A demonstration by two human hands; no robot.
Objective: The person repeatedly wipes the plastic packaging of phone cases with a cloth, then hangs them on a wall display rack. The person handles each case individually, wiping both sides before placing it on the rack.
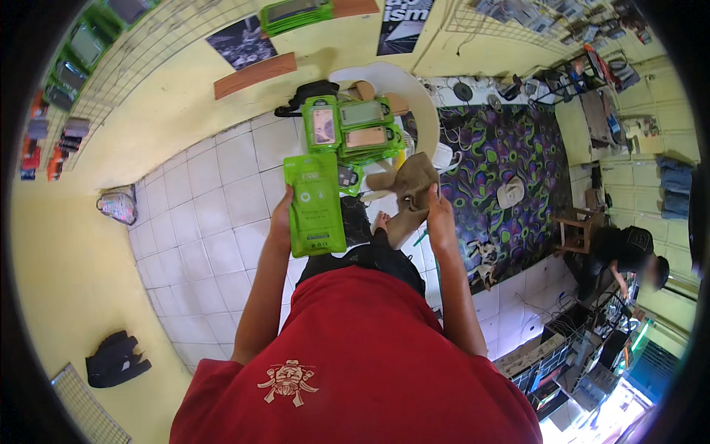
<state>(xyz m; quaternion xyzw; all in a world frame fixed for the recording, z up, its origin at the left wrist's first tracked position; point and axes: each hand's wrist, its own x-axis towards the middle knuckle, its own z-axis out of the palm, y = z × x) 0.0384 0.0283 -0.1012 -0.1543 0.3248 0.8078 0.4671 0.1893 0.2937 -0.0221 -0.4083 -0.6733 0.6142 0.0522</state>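
Note:
My left hand (283, 213) grips the left edge of a green phone case package (316, 211), held upright with its printed side towards me. In my right hand (440, 213) is a crumpled brown cloth (415, 180), its folds hanging to the left of my fingers. Beyond both hands, stacks of green packages with phone cases (363, 136) lie piled up, some showing pink and pale cases. One more package with a dark case (348, 177) lies below the pile, nearer to me.
A curved white panel (424, 105) stands behind the pile. White floor tiles (216, 211) spread to the left. A patterned dark mat (482, 150) at the right bears a pale cap (510, 192). A person (615, 250) bends over a cluttered counter at far right, near a wooden stool (574, 230).

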